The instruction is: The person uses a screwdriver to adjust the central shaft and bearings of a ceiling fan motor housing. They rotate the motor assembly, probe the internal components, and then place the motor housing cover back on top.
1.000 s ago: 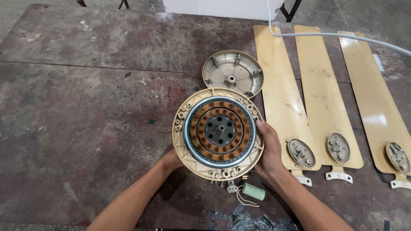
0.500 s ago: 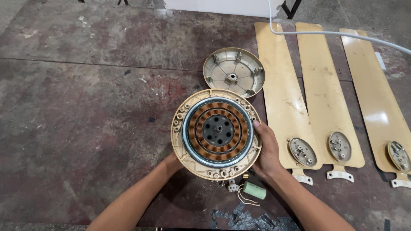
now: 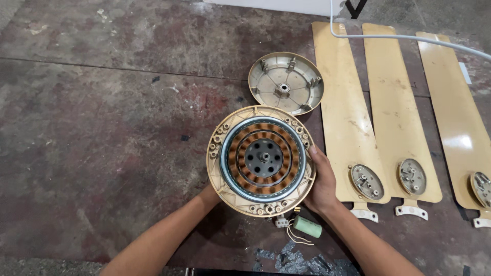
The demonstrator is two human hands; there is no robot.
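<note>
Right hand: I see my right hand (image 3: 321, 185) gripping the rim of the fan motor housing (image 3: 261, 161) at its 3 o'clock edge, fingers curled against it.
Left hand: my left hand (image 3: 208, 194) sits under the housing at 7 o'clock; fingers hidden, grip cannot be told.
Housing: tilted up off the stained floor (image 3: 102, 128), copper windings (image 3: 236, 153) facing me.
Capacitor: green capacitor (image 3: 307, 226) at 5 o'clock, wired.
Cover: round cover (image 3: 285, 83) at 12 o'clock.
Blades: 3 beige fan blades (image 3: 399, 102) at 3 o'clock.
</note>
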